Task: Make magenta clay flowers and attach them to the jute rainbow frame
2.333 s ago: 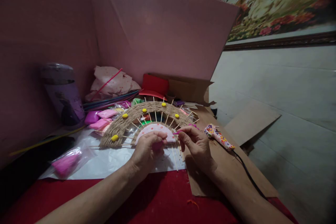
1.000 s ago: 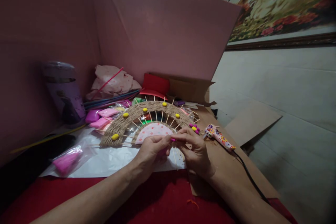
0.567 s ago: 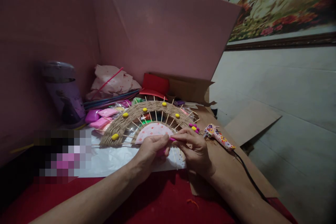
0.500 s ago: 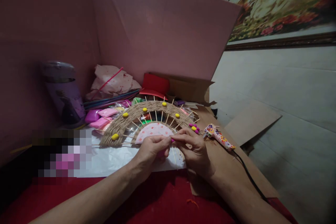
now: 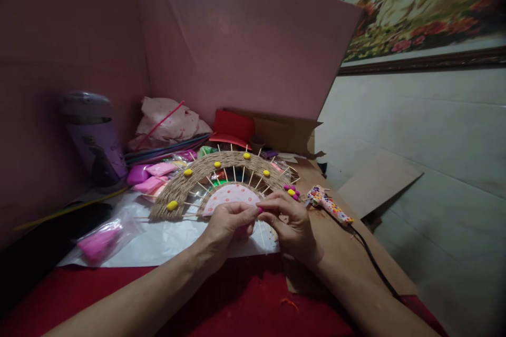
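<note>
Between the fingertips of both hands is a small piece of magenta modelling clay [image 5: 260, 210]. My left hand [image 5: 233, 221] pinches it from the left, fingers curled; my right hand [image 5: 290, 224] pinches it from the right. Just beyond them lies a half-round fan of woven twine [image 5: 209, 163] on thin wooden sticks, dotted with several yellow clay ovals. Its inner half-circle is dotted pink cloth [image 5: 229, 198], partly covered by my hands. A magenta flower with a yellow middle [image 5: 291, 192] sits at the fan's right end.
A flower-patterned glue gun [image 5: 330, 206] with a black cord lies on cardboard [image 5: 379, 268] to the right. At left are a bag of pink clay [image 5: 98, 245] and a purple tumbler [image 5: 95, 147]. Clay packets [image 5: 152, 181], crumpled cloth [image 5: 169, 121] and a red object [image 5: 233, 126] stand behind.
Both hands stay in nearly the same place, still pinching the magenta clay, with only slight finger movement. The fan and the things around it have not moved.
</note>
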`<state>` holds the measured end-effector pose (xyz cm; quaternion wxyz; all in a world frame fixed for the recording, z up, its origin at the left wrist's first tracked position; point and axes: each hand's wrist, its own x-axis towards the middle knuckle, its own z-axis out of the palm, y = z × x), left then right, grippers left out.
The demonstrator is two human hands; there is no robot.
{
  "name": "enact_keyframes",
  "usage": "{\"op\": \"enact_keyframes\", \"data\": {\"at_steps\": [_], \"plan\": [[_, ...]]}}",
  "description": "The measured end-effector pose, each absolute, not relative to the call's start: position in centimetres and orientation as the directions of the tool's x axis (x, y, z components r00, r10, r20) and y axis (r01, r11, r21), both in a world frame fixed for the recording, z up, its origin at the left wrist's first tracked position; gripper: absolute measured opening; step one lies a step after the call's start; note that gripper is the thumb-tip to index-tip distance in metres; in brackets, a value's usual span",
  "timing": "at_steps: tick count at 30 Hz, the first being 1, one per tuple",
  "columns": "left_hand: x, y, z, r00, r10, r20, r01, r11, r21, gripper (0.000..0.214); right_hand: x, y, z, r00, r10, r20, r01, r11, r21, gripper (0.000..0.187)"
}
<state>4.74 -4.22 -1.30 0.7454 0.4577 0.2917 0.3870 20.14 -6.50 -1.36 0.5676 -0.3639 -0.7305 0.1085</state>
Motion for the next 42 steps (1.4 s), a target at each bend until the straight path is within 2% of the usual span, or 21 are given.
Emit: {"op": "enact_keyframes", "data": {"at_steps": [13,25,30,42], "plan": [[4.69,-4.21,-1.43,0.566,0.821,-0.071,-0.311,0.292,0.904,0.041,20.17,-6.56,-1.23,-0.098,0.656,0.748,0.413,0.711,-0.569,0.005],[4.73,-4.19,-1.53,0.56,0.826,-0.068,-0.335,0.3,0.893,0.038,20.19,-6.59,-1.32,-0.125,0.666,0.735,0.4,0.712,-0.577,0.01],[4.77,-4.27,-1.5,0.562,0.825,-0.052,-0.351,0.295,0.889,0.04,20.18,-6.62,-1.26,-0.113,0.668,0.736,0.399,0.709,-0.582,0.005],[4.75,-4.24,-1.34,0.545,0.836,-0.059,-0.35,0.291,0.891,0.036,20.24,-6.8,-1.36,-0.12,0.669,0.733,0.416,0.704,-0.575,0.006]]}}
